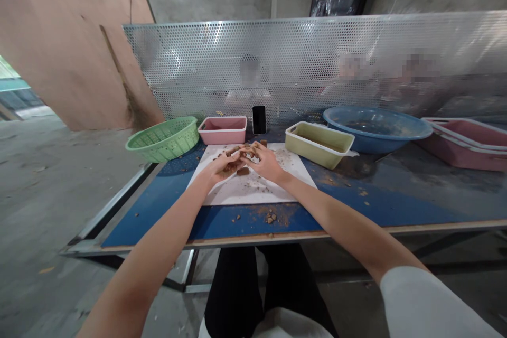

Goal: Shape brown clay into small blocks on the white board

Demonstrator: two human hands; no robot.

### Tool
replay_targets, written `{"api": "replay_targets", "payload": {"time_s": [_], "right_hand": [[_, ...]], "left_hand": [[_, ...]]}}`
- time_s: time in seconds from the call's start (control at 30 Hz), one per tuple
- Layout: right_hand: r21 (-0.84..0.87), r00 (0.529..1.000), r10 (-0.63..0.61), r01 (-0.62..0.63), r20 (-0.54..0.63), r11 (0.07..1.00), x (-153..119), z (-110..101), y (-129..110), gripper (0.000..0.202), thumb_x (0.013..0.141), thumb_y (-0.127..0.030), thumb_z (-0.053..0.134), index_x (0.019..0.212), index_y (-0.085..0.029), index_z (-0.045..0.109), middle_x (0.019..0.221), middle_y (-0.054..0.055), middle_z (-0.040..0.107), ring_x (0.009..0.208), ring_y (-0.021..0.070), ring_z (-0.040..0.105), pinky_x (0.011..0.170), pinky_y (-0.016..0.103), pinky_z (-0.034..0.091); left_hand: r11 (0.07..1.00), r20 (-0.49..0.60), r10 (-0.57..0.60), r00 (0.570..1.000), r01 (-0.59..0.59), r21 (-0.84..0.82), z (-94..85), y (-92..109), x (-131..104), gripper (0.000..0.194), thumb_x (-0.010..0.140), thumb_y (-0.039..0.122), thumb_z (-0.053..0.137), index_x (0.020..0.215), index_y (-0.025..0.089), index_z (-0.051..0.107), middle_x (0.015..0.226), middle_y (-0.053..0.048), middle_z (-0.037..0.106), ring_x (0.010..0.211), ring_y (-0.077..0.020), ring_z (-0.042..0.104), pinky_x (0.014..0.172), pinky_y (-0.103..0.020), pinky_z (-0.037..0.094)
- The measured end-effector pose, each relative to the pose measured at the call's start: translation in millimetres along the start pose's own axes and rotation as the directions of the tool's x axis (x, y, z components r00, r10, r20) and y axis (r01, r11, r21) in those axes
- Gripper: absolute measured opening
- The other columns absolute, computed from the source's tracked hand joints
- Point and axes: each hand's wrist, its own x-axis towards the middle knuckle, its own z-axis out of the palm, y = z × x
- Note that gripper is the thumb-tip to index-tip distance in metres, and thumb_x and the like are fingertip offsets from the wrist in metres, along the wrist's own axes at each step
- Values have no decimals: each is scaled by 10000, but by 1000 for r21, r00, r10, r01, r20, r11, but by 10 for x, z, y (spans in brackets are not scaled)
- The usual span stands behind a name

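Note:
My left hand (pixel 225 165) and my right hand (pixel 264 162) meet above a white board (pixel 253 194) on the blue table. Their fingers are curled toward each other around small brown, clay-like matter, whose exact shape I cannot make out. Mud marks the fingers. Just below the hands, a brown block (pixel 243 171) lies on the board. Another small brown piece (pixel 263 143) sits behind my right hand. Brown crumbs are scattered over the board.
Behind the board stand a green basket (pixel 164 140), a pink tub (pixel 224 136), a phone (pixel 259 119), a yellow-green tub (pixel 312 149), a blue basin (pixel 372 140) and pink tubs (pixel 467 153). A perforated metal panel (pixel 293 58) rises behind them. Crumbs (pixel 271 216) lie near the table's front edge.

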Motion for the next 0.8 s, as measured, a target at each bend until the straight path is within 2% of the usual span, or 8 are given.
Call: {"api": "replay_targets", "payload": {"time_s": [0.2,0.4,0.47,0.63,0.8], "right_hand": [[-27,999,11,-10,33,1000,-8,-25,-31,296,1042,-482,626,1172,-246,748,948,50,635,900,208,630,890,360,561],[-13,999,5,-5,42,1000,-12,-22,2,303,1038,-500,629,1125,-235,749,923,43,622,912,208,623,911,364,553],[-7,999,14,-13,32,1000,-10,-15,13,321,1030,-510,641,1128,-227,755,924,45,630,902,205,625,912,359,551],[39,1000,26,-26,-14,999,1,-2,14,323,1023,-487,659,1165,-220,771,952,53,670,904,204,631,890,344,558],[78,1000,24,-24,-4,997,2,-13,5,318,1063,-434,596,1244,-232,762,1033,69,711,970,207,650,932,358,561]], "left_hand": [[1000,3,-9,1000,9,-5,-3,15,-7,376,772,9,869,1095,176,773,952,-20,808,769,-104,761,737,-174,617],[999,-33,-27,999,28,28,-2,27,-25,425,739,16,902,1113,175,775,955,-45,810,757,-125,764,702,-185,617],[999,-17,-31,999,32,18,2,21,-28,398,754,30,900,1109,161,778,964,-57,811,767,-133,766,715,-195,623],[998,17,-19,1000,20,-61,9,3,-28,136,868,94,831,987,133,779,918,-55,800,747,-132,751,734,-220,633],[996,53,-19,998,23,-90,-7,-6,-22,179,861,61,825,1013,142,776,951,-52,800,799,-144,761,794,-251,639]]}}
